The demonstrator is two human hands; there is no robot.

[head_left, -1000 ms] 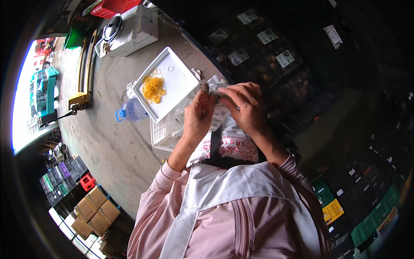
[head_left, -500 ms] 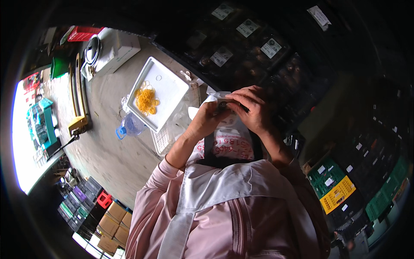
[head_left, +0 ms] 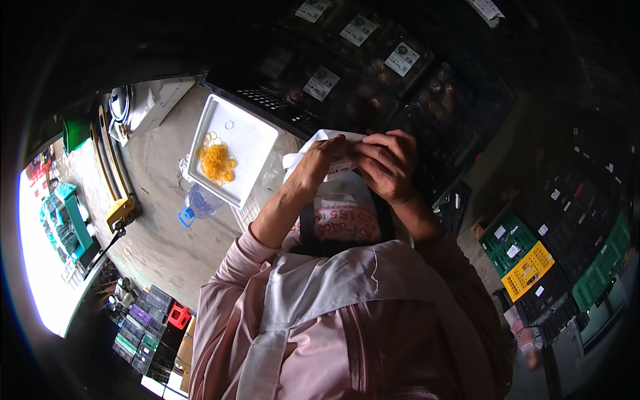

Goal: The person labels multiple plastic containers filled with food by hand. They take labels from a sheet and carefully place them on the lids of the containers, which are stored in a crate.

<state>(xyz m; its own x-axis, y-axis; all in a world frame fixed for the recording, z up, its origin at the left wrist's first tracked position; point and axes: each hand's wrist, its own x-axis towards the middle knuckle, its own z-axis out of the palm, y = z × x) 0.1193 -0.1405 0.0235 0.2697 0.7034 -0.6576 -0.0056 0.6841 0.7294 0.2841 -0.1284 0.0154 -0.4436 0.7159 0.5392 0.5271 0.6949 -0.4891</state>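
My left hand (head_left: 312, 167) and my right hand (head_left: 388, 163) meet in front of my chest, both closed on a white sheet of labels (head_left: 339, 168). The sheet's pale backing curls up behind the left fingers, and dark print shows on the part between the hands. Right fingertips pinch its upper right edge. Just beyond them, a black crate (head_left: 267, 100) holds several dark, see-through packs (head_left: 367, 103) of round brownish items, some bearing white labels (head_left: 322, 83). My fingers partly hide the sheet.
To the left, a white tray (head_left: 257, 137) carries yellow rubber bands (head_left: 217, 163). Beside it lies a clear bottle with blue cap (head_left: 200, 202). A yellow pallet jack (head_left: 120, 210) stands farther left. Green, yellow and black crates (head_left: 529, 270) are stacked at right.
The view has shifted, so the tray and crates sit elsewhere in it. My hands have tilted the label sheet, and more of its white backing shows.
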